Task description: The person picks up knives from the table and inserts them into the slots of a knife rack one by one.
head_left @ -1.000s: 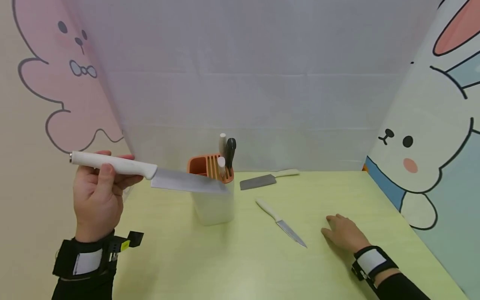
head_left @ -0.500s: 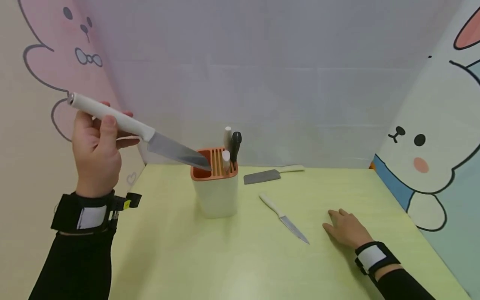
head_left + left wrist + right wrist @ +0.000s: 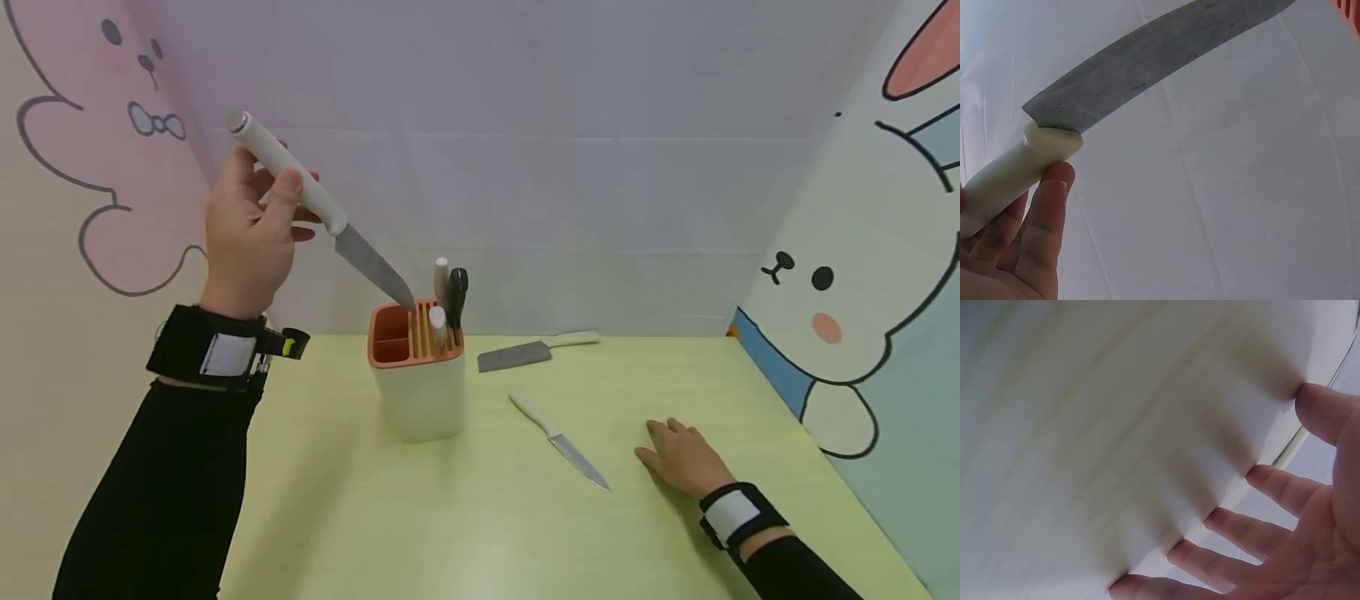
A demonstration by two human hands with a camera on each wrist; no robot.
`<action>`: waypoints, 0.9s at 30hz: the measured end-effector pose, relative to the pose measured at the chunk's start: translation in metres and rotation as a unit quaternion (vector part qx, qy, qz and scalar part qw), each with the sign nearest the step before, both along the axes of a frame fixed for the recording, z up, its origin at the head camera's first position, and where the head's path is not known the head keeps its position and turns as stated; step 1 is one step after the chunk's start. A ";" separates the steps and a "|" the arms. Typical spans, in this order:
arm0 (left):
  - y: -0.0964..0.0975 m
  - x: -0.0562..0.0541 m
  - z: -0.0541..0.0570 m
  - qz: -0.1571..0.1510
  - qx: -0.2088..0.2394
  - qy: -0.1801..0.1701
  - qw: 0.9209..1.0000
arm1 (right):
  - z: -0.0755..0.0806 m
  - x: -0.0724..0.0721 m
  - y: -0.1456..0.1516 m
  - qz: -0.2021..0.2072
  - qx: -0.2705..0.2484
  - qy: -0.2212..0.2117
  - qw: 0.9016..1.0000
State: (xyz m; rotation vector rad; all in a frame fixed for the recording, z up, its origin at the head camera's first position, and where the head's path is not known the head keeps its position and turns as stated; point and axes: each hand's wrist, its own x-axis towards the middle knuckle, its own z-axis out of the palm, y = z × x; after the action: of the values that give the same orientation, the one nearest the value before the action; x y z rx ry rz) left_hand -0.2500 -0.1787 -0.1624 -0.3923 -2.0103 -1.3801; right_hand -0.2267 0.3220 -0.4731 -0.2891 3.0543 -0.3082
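My left hand [image 3: 255, 225] grips the white handle of a kitchen knife [image 3: 372, 265], raised at the upper left of the head view. Its blade slants down to the right, and the tip overlaps the slots of the knife block [image 3: 420, 400]. That block is white with an orange slotted top; two white handles and a black one stick up from it. In the left wrist view the knife blade [image 3: 1147, 62] runs across the top, with fingers [image 3: 1044, 231] along the handle. My right hand [image 3: 684, 457] rests its spread fingertips on the table, holding nothing.
A small knife with a white handle [image 3: 532, 412] lies on the yellow-green table [image 3: 450, 525], its tip toward the front right. Behind it lies a cleaver [image 3: 517, 356] near the back wall [image 3: 562, 192]. Cartoon-printed panels flank the table.
My left hand has risen and moved right with the knife. The blade has gone from nearly level to slanting steeply down, its tip now over the block's slots. My right hand stays in place.
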 end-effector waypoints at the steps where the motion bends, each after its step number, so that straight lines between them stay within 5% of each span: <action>1: 0.002 -0.003 0.000 0.009 -0.015 -0.003 1.000 | 0.000 0.000 -0.001 0.001 -0.001 0.001 1.000; 8: 0.017 -0.019 -0.005 0.006 -0.061 -0.018 0.998 | -0.002 0.001 -0.005 0.003 -0.006 0.004 1.000; 21: 0.037 -0.022 -0.015 0.010 -0.113 0.000 0.994 | 0.000 0.004 -0.008 0.011 -0.007 0.022 1.000; 27: 0.048 -0.023 -0.027 -0.013 -0.131 0.011 0.991 | 0.001 0.002 -0.008 0.013 -0.003 0.016 1.000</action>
State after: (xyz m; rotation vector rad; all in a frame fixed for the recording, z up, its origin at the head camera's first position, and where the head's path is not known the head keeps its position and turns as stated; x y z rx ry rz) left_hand -0.2728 -0.1302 -0.1894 -0.5495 -2.1803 -1.1236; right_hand -0.2245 0.3138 -0.4720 -0.3360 3.0790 -0.3158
